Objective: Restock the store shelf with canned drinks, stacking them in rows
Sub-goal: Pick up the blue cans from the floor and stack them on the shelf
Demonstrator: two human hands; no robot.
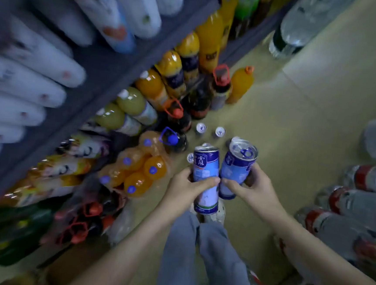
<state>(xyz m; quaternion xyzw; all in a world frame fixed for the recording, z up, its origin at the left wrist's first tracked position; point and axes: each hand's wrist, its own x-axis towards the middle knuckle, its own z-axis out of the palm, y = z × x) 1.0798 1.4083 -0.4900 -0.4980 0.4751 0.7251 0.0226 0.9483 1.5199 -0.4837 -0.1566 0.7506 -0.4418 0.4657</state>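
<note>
Your left hand (pixel 186 188) is wrapped around one blue can (pixel 205 166), with the thumb across its front and the fingers curled behind it. Your right hand (pixel 254 189) grips a second blue can (pixel 237 167) the same way, its pull-tab top tilted up toward you. That makes two cans held, one per hand. Your two thumb tips nearly meet, and above them the cans lean apart at their tops. A sliver of silver shows behind each held can, but you cannot tell whether those are further cans in your grip. Beyond your fingertips, three can tops (pixel 201 128) stand on the floor (pixel 297 129): two side by side farther off and one just left of your left-hand can. Left of your left fingers sits a wrapped pack of orange bottles (pixel 139 172) showing five blue caps, below the grey shelf (pixel 111 72).
</note>
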